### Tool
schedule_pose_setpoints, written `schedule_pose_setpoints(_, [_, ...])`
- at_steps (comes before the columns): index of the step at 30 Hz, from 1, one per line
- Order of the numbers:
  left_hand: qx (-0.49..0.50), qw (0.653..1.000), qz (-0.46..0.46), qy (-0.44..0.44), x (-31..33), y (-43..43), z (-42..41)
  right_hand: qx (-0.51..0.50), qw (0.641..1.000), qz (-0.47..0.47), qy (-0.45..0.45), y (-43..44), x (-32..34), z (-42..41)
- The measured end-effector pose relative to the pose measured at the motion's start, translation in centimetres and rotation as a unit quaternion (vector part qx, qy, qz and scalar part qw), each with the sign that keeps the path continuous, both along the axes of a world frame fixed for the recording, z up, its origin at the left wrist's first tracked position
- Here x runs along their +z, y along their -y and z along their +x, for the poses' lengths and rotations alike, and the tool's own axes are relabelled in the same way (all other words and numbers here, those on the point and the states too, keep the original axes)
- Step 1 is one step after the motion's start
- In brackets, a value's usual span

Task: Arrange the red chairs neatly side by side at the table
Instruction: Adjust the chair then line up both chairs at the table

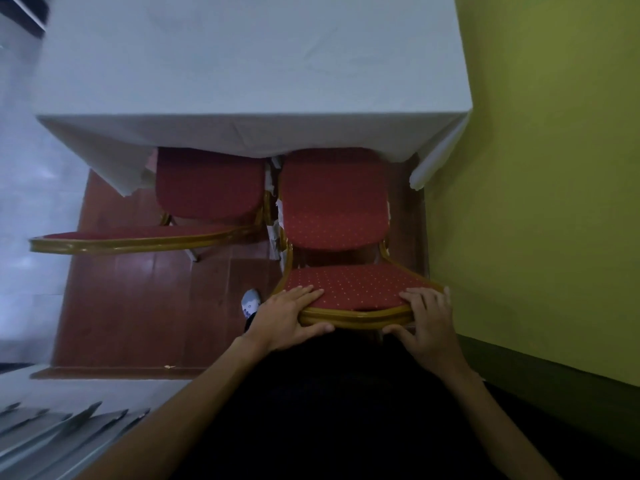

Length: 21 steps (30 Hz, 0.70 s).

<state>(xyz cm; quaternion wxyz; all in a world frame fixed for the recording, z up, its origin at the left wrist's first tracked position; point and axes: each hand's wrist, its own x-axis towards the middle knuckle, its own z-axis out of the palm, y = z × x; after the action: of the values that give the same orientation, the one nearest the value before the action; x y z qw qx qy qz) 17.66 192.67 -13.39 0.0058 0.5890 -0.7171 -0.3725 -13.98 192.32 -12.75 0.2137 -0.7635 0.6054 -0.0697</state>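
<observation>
**Both hands on the right chair at the bench**

We see no brand, label or writing anywhere. Our left hand [289, 315] and right hand [424, 322] each clasp the gold top rail of the right chair [334, 209], fingers laid over the red dotted backrest and thumbs pressed to the rail's near side. That chair stands directly ahead of us, its seat partly tucked under the white cloth of the bench [242, 64], close to the green wall [554, 150]. The left chair [209, 183] sits just beside it, seat also partly under the cloth, its backrest reaching further left and away from our hands. The two seats are nearly touching, their fronts roughly level. Below lies a reddish wooden floor [138, 306], where a foot in a grey sock [251, 301] shows near our left hand.
</observation>
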Motion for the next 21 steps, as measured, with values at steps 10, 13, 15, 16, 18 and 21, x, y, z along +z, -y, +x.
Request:
schedule_pose_setpoints(10, [0.018,0.996,-0.082,0.01,-0.4,4.7,1.9,0.002,0.999,-0.033,-0.017,6.1,0.0,2.4])
schedule_pose_setpoints(13, [0.02,0.995,-0.091,0.016,-0.4,6.1,2.4,0.006,0.999,-0.017,-0.033,7.6,-0.1,2.9])
schedule_pose_setpoints(15, [0.026,0.995,-0.097,0.018,-0.3,6.8,2.6,0.01,0.999,-0.01,-0.048,8.5,-0.2,3.2])
schedule_pose_setpoints(16, [0.029,0.995,-0.098,0.02,-0.2,7.2,2.7,0.01,0.999,-0.01,-0.051,8.9,-0.2,3.4])
schedule_pose_setpoints(18, [0.031,0.995,-0.095,0.024,0.1,7.9,2.8,0.009,0.999,-0.011,-0.053,9.6,-0.1,3.8])
schedule_pose_setpoints(21, [0.029,0.995,-0.09,0.034,0.3,8.7,3.0,0.005,0.999,-0.007,-0.051,10.5,0.1,4.3])
